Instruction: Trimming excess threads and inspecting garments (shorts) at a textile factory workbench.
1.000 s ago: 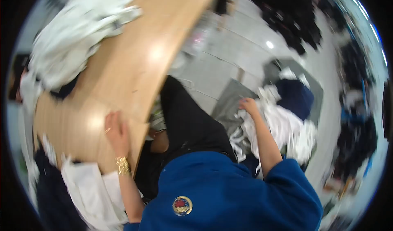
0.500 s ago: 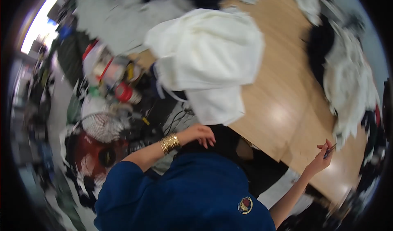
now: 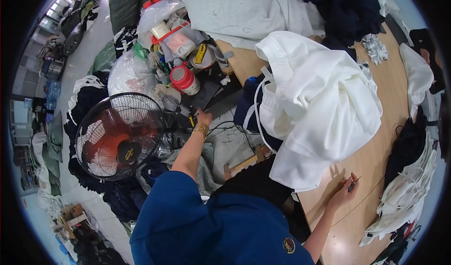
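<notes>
My left hand [image 3: 203,118], below a gold bracelet [image 3: 201,130], reaches out to the left beside a black flat-topped item [image 3: 206,95] among the clutter. Its fingers are small and partly hidden, so I cannot tell what they touch. My right hand [image 3: 345,195] is closed around small thread snips [image 3: 352,185] over the wooden table [image 3: 350,218], their thin tip sticking out to the right. Between my hands, a heaped white garment [image 3: 324,100] lies on the table, its lower part hanging over the near edge. Navy cloth [image 3: 249,100] with a white cord shows at its left side.
A black mesh fan [image 3: 120,136] stands at the left. Behind it are a red-and-white jug [image 3: 184,79], plastic bags [image 3: 131,72] and containers. White fabric [image 3: 244,11] and navy fabric [image 3: 347,11] are piled at the back. More white garments [image 3: 408,190] lie along the right.
My left hand has moved away from the table edge toward the clutter on the left. The view has swung left, and the right hand still holds the snips.
</notes>
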Motion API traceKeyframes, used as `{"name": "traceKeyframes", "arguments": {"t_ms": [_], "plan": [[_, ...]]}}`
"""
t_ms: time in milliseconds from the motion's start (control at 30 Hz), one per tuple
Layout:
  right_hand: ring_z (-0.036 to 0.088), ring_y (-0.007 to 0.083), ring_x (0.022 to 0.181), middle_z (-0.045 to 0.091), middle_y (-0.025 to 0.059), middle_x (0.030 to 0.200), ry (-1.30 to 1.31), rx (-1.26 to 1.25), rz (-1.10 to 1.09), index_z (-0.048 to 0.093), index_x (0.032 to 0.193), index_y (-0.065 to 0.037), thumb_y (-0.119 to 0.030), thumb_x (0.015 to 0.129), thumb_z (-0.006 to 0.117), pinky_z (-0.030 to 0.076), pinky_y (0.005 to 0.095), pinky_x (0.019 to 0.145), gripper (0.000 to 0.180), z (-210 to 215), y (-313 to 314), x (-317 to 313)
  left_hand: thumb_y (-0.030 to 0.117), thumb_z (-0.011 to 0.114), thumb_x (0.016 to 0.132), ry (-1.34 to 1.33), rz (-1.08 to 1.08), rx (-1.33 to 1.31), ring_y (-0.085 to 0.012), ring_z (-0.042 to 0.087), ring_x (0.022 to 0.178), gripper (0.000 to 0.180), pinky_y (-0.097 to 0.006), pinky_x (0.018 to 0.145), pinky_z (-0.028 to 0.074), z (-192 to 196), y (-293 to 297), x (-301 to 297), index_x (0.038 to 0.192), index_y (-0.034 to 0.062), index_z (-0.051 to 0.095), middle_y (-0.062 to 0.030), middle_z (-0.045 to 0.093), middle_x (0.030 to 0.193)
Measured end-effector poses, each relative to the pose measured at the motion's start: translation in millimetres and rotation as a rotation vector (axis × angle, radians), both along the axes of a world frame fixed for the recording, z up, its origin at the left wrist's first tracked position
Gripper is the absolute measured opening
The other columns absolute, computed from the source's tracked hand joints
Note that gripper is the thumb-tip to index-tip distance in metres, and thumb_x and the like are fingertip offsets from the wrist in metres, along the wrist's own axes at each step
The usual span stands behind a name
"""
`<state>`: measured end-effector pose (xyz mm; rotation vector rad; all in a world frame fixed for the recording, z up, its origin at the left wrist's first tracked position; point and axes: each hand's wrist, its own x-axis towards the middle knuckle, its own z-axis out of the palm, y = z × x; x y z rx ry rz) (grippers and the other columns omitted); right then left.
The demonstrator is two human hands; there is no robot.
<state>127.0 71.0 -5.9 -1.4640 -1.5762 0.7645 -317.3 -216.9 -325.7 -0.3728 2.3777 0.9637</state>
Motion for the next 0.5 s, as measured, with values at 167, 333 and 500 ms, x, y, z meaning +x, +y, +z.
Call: {"name": "traceKeyframes", "arguments": {"t_ms": [167, 333, 500], "plan": [[0.040, 0.0038, 0.061, 0.049, -0.0025, 0.074, -0.101, 0.000, 0.047, 0.059, 0.099, -0.003, -0.011, 0.092, 0.048, 0.033, 0.0178, 0.053, 0.015, -2.0, -0.1, -4.8, 0.029, 0.059, 0.074, -0.059, 0.002, -0.063, -0.0418, 0.045, 0.114, 0.091, -0.040, 0.097, 0.039, -16.9, 9.9, -29.2, 0.140, 0.0002, 0.004, -0.0341, 0.040, 0.125], [0.039, 0.0047, 0.062, 0.049, -0.0027, 0.077, -0.241, 0.023, 0.094, 0.059, 0.098, -0.001, -0.009, 0.091, 0.049, 0.033, 0.0181, 0.055, 0.014, -3.8, -1.4, -4.6, 0.037, 0.057, 0.079, 0.039, -0.144, -0.295, -0.0378, 0.062, 0.087, 0.081, -0.042, 0.077, 0.050, -9.7, 47.4, -20.3, 0.140, 0.0058, 0.014, -0.0261, 0.058, 0.107], [0.047, 0.0076, 0.069, 0.056, 0.0006, 0.085, -0.276, -0.014, 0.090, 0.059, 0.099, 0.000, -0.010, 0.091, 0.050, 0.039, 0.0197, 0.062, 0.015, 5.1, -4.3, -12.5, 0.010, 0.049, 0.078, 0.197, -0.722, -0.086, -0.0400, 0.060, 0.089, 0.078, -0.046, 0.079, 0.048, 34.6, 98.3, 8.4, 0.142, 0.0123, 0.004, -0.0300, 0.060, 0.095]]}}
